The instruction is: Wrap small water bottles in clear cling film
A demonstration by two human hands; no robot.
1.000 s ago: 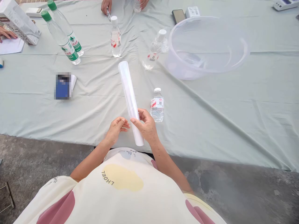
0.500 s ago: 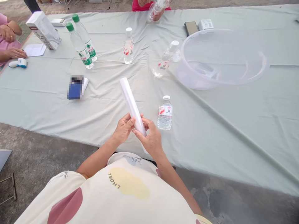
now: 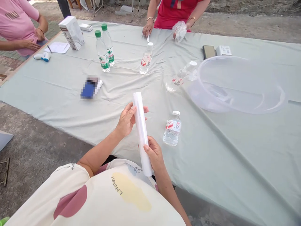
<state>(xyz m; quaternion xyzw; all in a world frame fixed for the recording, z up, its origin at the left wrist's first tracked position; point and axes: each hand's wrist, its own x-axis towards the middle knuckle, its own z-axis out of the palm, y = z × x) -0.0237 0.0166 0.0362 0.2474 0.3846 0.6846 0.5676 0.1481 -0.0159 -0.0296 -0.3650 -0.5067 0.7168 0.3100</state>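
Note:
I hold a long white roll (image 3: 141, 131) upright and slightly tilted in front of my chest, over the near edge of the pale green tablecloth (image 3: 223, 147). My left hand (image 3: 127, 120) wraps its fingers round the upper part of the roll. My right hand (image 3: 153, 154) grips the lower part, thumb on the front. A small water bottle with a red label (image 3: 172, 128) stands on the cloth just right of my hands.
A big clear plastic basin (image 3: 237, 84) sits at the right, with a tipped bottle (image 3: 180, 80) beside it. Two green-capped bottles (image 3: 104, 51), another small bottle (image 3: 145, 59), a white box (image 3: 71, 33) and a blue card (image 3: 89, 88) lie further off. Two people sit at the far side.
The camera has tilted up, so the far people show. My left hand slid up the roll and my right hand slid down toward its lower end.

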